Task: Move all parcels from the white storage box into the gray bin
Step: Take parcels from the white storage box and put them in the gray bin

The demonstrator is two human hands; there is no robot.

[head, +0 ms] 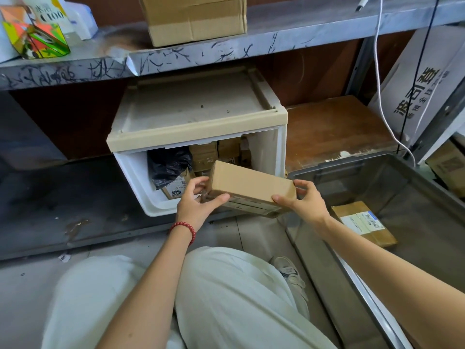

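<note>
Right at the mouth of the white storage box (pixel 133 172), dead center, a cardboard parcel (pixel 251 182) is gripped at both ends: left hand (pixel 198 207) curled round its 9 o'clock end, right hand (pixel 305 200) round the 3 o'clock end. More parcels (pixel 203 154) and a black bag (pixel 168 165) are seen inside the box. Over at 4 o'clock, one labelled parcel (pixel 364 224) is already laid in the gray bin (pixel 392 177).

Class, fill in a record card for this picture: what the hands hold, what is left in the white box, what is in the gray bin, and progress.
Held: cardboard parcel, gripped at its ends by left hand and right hand
White storage box: black bag and small cartons inside
Gray bin: one labelled parcel on its floor
Progress: unfinished
</note>
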